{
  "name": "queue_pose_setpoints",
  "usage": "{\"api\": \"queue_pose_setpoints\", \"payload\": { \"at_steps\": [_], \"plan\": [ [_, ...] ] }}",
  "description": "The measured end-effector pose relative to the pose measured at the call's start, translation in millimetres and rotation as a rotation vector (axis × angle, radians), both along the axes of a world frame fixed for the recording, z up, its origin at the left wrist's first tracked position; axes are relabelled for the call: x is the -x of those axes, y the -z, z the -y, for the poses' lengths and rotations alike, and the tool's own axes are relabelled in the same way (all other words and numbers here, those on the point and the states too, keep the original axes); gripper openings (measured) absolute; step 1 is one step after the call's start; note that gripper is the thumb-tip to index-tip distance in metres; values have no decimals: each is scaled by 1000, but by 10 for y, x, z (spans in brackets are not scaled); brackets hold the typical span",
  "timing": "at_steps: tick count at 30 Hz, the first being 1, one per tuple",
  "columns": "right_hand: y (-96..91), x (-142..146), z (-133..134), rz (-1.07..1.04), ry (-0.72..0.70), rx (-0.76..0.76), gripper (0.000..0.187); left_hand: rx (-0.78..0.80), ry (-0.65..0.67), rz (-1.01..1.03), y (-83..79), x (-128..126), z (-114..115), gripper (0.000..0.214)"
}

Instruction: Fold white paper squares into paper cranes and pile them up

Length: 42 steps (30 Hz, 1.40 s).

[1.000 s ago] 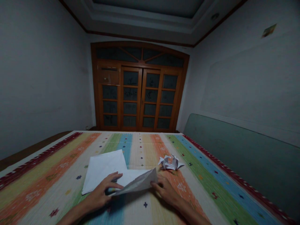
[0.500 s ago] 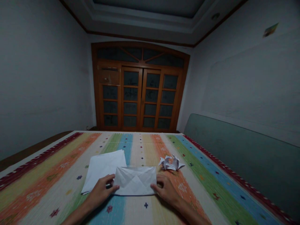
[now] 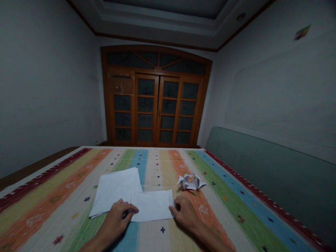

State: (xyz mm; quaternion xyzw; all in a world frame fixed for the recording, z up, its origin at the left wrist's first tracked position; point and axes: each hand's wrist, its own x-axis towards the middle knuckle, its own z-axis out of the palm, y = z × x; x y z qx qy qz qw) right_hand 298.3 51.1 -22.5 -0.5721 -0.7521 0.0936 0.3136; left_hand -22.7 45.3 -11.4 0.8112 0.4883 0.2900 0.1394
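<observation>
A folded white paper lies flat on the striped cloth right in front of me. My left hand rests at the paper's left edge with its fingers curled; a small dark thing shows under the fingertips and I cannot name it. My right hand sits at the paper's right edge, fingers curled and pinching that edge. Behind the folded paper, to the left, is a stack of plain white sheets. Just beyond my right hand lies a small white origami figure.
The striped cloth covers a wide surface with a dark red border on its right side. A grey-green padded panel runs along the right wall. Wooden glazed doors stand at the far end of the room.
The paper was held up as a tilted flap between my hands a second ago; now it lies folded flat. Both hands stayed at its two ends.
</observation>
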Motion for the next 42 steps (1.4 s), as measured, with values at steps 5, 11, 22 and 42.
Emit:
{"api": "queue_pose_setpoints", "payload": {
  "at_steps": [5,11,22,42],
  "plan": [
    [-94,35,67,51,28,-8,20,-149,-31,-106,-50,-58,91,21],
    [-268,95,263,105,-165,-63,16,-187,268,-293,-76,-64,169,44],
    [-373,45,257,188,-470,264,65,-143,284,-256,49,-12,78,53],
    [-397,36,330,147,-501,172,48,-188,299,-43,-149,-2,226,33]
  ]
}}
